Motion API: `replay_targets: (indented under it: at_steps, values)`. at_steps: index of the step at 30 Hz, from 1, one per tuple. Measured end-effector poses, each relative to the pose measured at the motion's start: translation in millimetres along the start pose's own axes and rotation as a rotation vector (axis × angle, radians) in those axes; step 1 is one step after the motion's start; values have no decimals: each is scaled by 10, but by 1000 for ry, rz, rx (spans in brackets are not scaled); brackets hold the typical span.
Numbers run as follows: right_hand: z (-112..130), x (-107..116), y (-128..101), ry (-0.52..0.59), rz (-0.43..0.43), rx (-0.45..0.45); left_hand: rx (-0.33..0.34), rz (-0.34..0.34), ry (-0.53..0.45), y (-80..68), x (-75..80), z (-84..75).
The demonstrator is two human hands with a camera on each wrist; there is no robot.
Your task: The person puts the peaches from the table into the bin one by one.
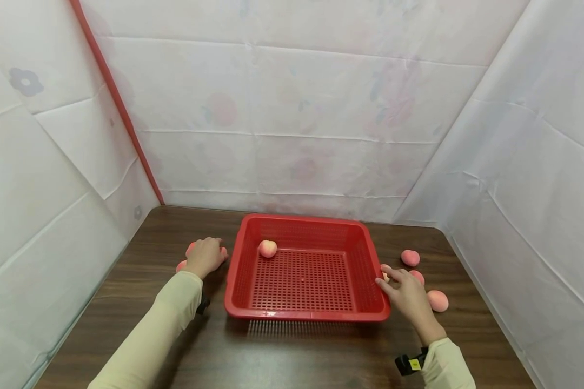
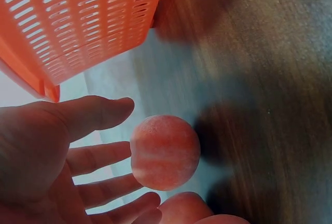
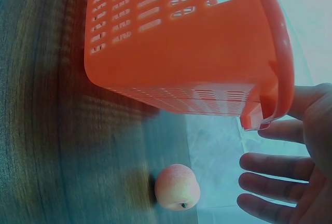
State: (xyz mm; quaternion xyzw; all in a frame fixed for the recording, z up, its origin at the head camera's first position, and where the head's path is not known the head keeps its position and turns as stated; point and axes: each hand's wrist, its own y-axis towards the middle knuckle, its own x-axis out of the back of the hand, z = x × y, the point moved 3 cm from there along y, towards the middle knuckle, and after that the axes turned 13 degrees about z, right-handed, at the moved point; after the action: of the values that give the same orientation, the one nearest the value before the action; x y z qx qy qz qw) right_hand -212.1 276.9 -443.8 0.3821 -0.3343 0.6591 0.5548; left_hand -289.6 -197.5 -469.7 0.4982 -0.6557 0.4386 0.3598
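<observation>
Over on the left, my left hand reaches down among several peaches on the table. Its fingers are spread and its thumb stands apart; the fingertips are right at one peach in the left wrist view. The red plastic basket sits in the middle, with a single peach at its back left inside. My right hand is at the basket's right rim, fingers extended and thumb over the edge. A pale peach shows partly behind its fingertips, and in the right wrist view a peach lies below the fingers.
Three more peaches lie to the right of the basket: one farther back, another partly behind the right hand, and one nearer. White patterned sheets close off the back and both sides of the brown wooden table.
</observation>
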Motion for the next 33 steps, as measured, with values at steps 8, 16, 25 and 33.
replay_targets:
  at_steps: [8,16,25,33]
  values:
    - [-9,-14,11,-6,-7,10,-32,0,10,6,-45,8]
    - [-9,-23,12,-2,-30,22,-41,-22,19,11,-58,23]
    - [-8,-23,5,-13,-34,20,-97,-79,42,25,-89,26]
    - [-7,-20,8,-18,-34,19,-101,-80,31,26,-101,28]
